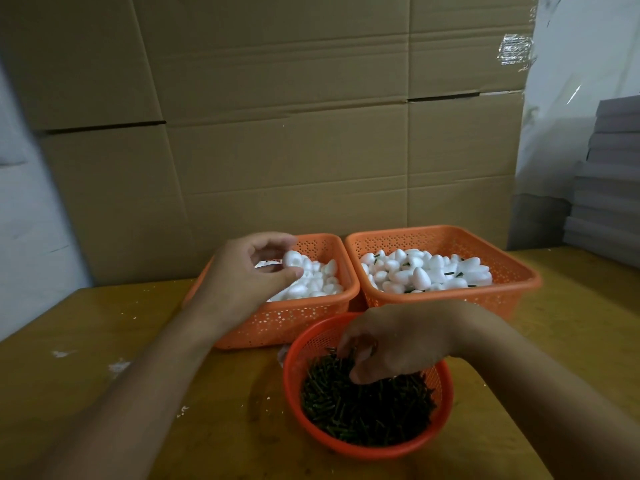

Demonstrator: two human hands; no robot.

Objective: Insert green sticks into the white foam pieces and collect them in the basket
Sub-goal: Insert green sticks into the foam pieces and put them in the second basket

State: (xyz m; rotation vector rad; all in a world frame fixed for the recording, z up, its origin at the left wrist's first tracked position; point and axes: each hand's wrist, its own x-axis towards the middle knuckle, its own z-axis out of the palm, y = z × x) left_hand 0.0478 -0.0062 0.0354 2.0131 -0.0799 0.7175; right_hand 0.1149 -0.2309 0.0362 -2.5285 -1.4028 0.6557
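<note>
Three orange perforated containers on the wooden table (104,341): two rectangular baskets side by side mid-frame, one round basket (445,403) in front at lower centre. Left rectangular basket (311,317) holds plain white foam pieces (320,278), too many to count. Right rectangular basket (450,303) holds foam pieces with green sticks in them (426,271); a few stick ends show between the pieces. Round basket is full of loose green sticks (367,407), a dense pile, uncountable.

Left hand (249,271) is over the left rectangular basket, fingers curled, pinching one foam piece (292,259) between thumb and fingertips. Right hand (391,344) is down in the round basket, fingers curled into the stick pile; can't tell if it actually holds a stick. Flattened cardboard (277,133) stands behind the table, filling the upper frame.
</note>
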